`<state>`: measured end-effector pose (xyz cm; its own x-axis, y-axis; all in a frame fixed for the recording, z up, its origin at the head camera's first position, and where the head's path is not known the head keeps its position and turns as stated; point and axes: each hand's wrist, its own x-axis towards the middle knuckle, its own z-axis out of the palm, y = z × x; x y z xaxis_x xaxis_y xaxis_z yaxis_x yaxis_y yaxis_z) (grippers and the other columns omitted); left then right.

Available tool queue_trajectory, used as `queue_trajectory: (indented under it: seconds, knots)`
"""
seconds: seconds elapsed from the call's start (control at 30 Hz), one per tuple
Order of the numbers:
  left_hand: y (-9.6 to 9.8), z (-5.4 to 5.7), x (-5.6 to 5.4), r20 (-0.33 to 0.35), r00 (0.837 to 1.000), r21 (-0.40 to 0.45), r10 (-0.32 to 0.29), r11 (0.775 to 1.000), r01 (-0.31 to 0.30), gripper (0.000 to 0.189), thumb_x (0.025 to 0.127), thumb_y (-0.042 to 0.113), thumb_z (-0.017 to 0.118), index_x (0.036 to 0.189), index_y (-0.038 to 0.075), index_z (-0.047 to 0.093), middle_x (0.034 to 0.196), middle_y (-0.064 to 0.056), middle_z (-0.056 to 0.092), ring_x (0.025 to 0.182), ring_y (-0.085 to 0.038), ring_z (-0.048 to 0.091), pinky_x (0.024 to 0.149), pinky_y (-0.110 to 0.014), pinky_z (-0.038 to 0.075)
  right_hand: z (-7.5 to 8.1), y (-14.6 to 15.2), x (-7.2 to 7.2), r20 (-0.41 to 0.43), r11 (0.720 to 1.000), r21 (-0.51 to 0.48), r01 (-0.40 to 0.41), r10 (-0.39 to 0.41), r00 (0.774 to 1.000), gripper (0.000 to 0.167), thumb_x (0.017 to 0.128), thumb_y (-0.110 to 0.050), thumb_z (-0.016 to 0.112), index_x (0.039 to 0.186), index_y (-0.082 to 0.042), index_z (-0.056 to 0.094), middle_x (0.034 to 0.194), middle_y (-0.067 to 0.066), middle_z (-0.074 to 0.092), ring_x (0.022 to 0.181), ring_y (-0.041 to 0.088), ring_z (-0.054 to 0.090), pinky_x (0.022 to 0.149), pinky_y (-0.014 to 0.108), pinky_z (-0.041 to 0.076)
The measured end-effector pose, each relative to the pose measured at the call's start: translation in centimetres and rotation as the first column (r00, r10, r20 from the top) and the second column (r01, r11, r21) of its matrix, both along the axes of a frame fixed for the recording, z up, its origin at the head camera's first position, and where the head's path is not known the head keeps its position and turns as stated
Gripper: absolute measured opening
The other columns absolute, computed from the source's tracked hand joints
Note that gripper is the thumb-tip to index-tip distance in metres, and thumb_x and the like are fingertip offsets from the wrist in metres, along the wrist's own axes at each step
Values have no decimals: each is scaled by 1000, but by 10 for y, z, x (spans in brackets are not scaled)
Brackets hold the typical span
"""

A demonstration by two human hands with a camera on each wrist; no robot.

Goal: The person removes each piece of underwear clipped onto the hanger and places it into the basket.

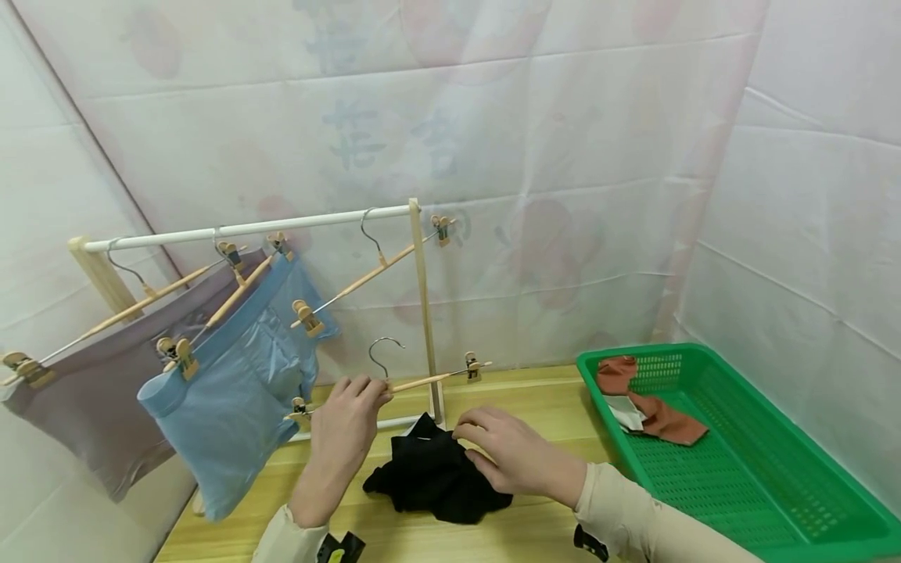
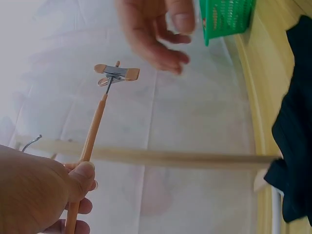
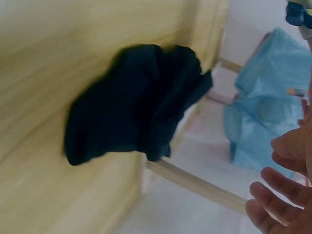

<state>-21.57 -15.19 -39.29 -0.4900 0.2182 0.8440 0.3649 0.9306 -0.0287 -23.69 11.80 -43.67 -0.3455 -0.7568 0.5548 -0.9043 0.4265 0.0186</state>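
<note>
My left hand (image 1: 345,426) grips the wooden bar of a clip hanger (image 1: 422,382), its metal hook pointing up and a clip (image 1: 472,367) at the far end of the bar. In the left wrist view, thumb and fingers wrap round this bar (image 2: 92,131). A crumpled black cloth garment (image 1: 439,477) lies on the table below. Over the garment's right side hovers my right hand (image 1: 521,455), fingers loosely bent. Nothing is between those fingers (image 3: 261,195) in the right wrist view, where the garment (image 3: 126,102) lies apart from them.
A white-railed wooden rack (image 1: 281,225) stands at left. On it hang mauve underwear (image 1: 105,399), light blue underwear (image 1: 239,383) and a bare clip hanger (image 1: 376,270). At right, a green basket (image 1: 788,422) contains rust-coloured cloth (image 1: 672,421) and a whitish piece (image 1: 625,413).
</note>
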Motion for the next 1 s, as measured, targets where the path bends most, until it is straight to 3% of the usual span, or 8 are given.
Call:
queue_trajectory:
  seconds: [0.2, 0.5, 0.83, 0.9, 1.0]
  knots:
    - [-16, -4, 3, -14, 1000, 3, -1, 1000, 1, 8, 83, 20, 79, 84, 17, 71, 75, 3, 66, 65, -19, 56, 39, -23, 30, -15, -6, -5, 79, 998, 59, 34, -39, 996, 31, 93, -13, 73, 123, -17, 65, 118, -2, 65, 104, 13, 64, 86, 30, 57]
    - [-38, -7, 5, 2, 1000, 21, 22, 1000, -22, 8, 84, 18, 79, 84, 18, 71, 77, 3, 68, 71, -21, 61, 40, -29, 39, -23, -19, -18, 170, 978, 190, 88, -121, 978, 34, 97, -21, 68, 130, -18, 61, 122, 1, 63, 101, 13, 63, 81, 30, 57]
    - [-51, -10, 10, 50, 997, 26, 67, 997, -68, 8, 86, 18, 79, 85, 16, 71, 82, 1, 68, 63, -18, 52, 39, -25, 31, -30, -33, -31, 332, 942, 321, 101, -212, 919, 67, 96, -29, 71, 154, -22, 39, 152, 12, 47, 116, 22, 66, 86, 36, 59]
    - [-53, -10, 11, 52, 996, 30, 78, 996, -79, 8, 86, 17, 79, 85, 16, 71, 82, 2, 68, 62, -17, 51, 39, -24, 29, -33, -36, -34, 350, 932, 347, 100, -228, 909, 72, 95, -31, 72, 157, -25, 35, 155, 12, 43, 109, 20, 68, 85, 35, 59]
    - [-56, -10, 14, 57, 994, 35, 89, 995, -91, 8, 86, 18, 79, 85, 16, 71, 83, 1, 68, 62, -17, 50, 39, -23, 26, -36, -41, -37, 392, 921, 380, 84, -243, 887, 79, 94, -31, 73, 159, -31, 28, 159, 12, 38, 86, 14, 67, 77, 30, 57]
